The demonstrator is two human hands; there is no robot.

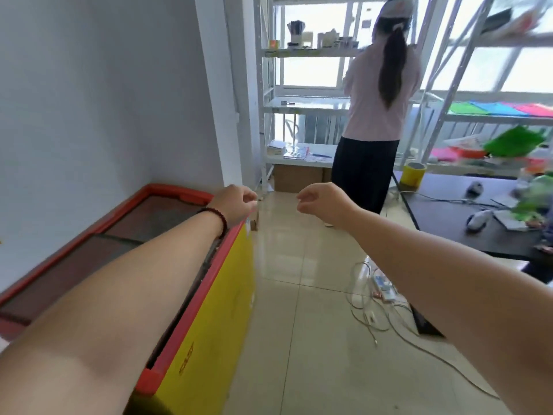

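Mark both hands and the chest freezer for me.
left hand (236,203): head view, middle of the hand, beyond the bead bracelet.
right hand (324,202): head view, middle of the hand.
chest freezer (218,324): head view, its yellow side panel.

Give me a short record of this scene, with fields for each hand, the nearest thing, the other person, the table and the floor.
left hand: stretched forward, fingers loosely curled, holds nothing, over the freezer's far corner
right hand: stretched forward, loosely curled, holds nothing, above the floor
freezer: yellow front, red rim, by the left wall
person: back turned, at the shelf
table: black, on the right, yellow tape roll on it
floor: power strip with cables beside the table
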